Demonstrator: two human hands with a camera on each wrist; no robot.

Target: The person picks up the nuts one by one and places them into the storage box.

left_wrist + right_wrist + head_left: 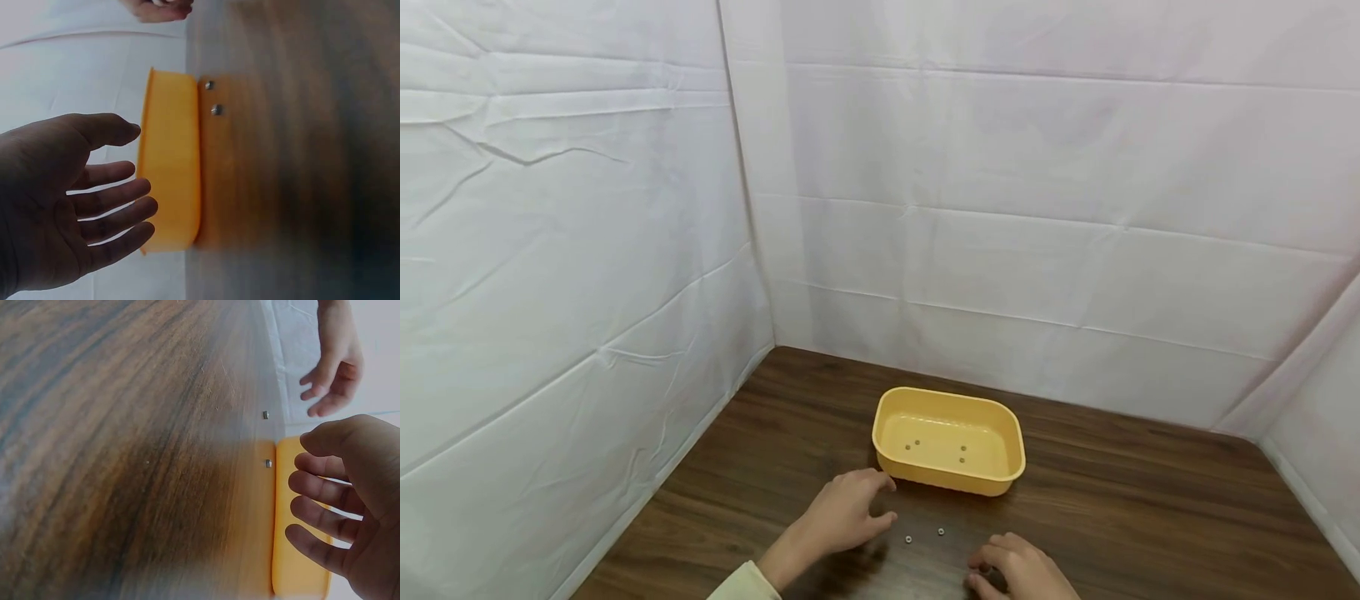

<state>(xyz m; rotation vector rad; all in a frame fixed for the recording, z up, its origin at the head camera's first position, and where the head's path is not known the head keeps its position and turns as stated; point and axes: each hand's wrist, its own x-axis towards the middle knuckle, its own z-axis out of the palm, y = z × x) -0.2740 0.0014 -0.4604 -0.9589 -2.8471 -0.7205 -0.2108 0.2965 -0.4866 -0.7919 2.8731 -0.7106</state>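
Observation:
Two small silvery nut-like rings, one nut and a second nut, lie on the wooden table between the hands. My left hand hovers at the near left corner of a yellow plastic basin, fingers spread and nothing held; the left wrist view shows its bare palm. To the right of the nuts is my right hand, its fingers loosely bent, also holding nothing in the right wrist view. Several small dark round spots show on the basin's floor.
The dark wooden table reaches back to a white cloth wall. Another white cloth stands along the left edge, and more cloth hangs at the right edge.

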